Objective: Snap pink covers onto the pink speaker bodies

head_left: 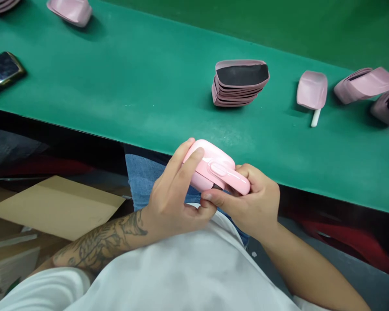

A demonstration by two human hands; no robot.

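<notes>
As I watch from afar, my left hand (171,194) and right hand (254,201) both grip a pink plastic handheld device (212,166), held at the near edge of the green bench mat (116,73). Beyond it, a stack of pink shells (240,82) sits on the mat.

We are in a small factory workshop, we think: the long tabletop (123,82) has a green mat, stacks of the same pink plastic shells (240,83) stand on it, and flat brown cardboard (56,207) lies below at the side.
</notes>
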